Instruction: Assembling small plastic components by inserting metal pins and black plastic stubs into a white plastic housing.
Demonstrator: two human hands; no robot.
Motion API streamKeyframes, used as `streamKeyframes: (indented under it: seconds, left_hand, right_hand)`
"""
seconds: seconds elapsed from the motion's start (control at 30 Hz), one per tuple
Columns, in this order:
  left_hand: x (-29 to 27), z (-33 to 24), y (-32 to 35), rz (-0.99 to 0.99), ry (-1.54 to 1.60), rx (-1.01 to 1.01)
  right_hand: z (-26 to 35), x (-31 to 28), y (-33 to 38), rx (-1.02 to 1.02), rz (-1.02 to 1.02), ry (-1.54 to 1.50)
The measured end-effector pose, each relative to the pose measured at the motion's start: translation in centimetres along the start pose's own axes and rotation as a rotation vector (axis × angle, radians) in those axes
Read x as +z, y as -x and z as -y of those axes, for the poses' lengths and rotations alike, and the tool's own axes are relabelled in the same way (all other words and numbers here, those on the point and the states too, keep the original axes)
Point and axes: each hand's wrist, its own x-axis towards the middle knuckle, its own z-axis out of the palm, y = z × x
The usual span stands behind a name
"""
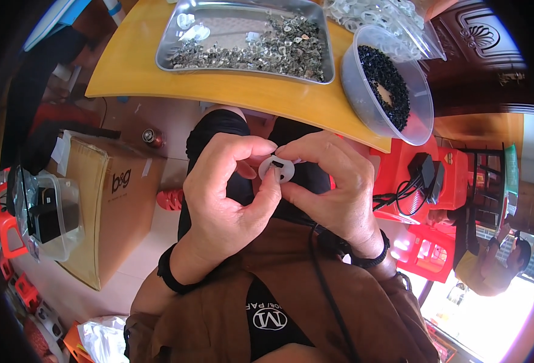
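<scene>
Over my lap, both hands hold a small round white plastic piece (pixel 286 172) with a dark slot or black insert in it. My left hand (pixel 221 187) pinches it between thumb and fingers from the left, the thumb lying across its front. My right hand (pixel 338 181) grips its right side, fingertips at the top edge and thumb below. A tiny black bit (pixel 276 163) shows at the piece's middle; whether it is a separate part I cannot tell. Ahead on the yellow table (pixel 128 72) lies a metal tray (pixel 249 74) of small metal pieces, with several white plastic parts (pixel 194 31) at its left.
A translucent bowl (pixel 423 100) of small black pieces stands at the table's right edge, beside a clear bag (pixel 376 15) of whitish parts. Red stools (pixel 454 175) bear black cables. A cardboard box (pixel 115 206) and a can (pixel 152 137) are left; another person (pixel 491 266) is far right.
</scene>
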Motion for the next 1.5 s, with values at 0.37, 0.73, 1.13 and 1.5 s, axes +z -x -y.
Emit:
streamKeyframes:
  seconds: [0.37, 0.73, 1.13, 1.5]
  left_hand:
    - [0.3, 0.2, -0.1, -0.025, -0.041, 0.072]
    - [0.1, 0.6, -0.4, -0.099, -0.067, -0.067]
    - [-0.3, -0.3, -0.4, 0.034, 0.450, -0.477]
    - [-1.5, 1.8, 0.0, 0.034, 0.418, -0.472]
  right_hand:
    - [0.7, 0.7, 0.3, -0.048, -0.020, 0.108]
    - [-0.3, 1.7, -0.5, -0.255, 0.051, 0.164]
    - [0.0, -0.6, -0.8, -0.112, 0.064, 0.080]
    - [-2.3, -12.9, -10.0, 0.332, -0.066, 0.304]
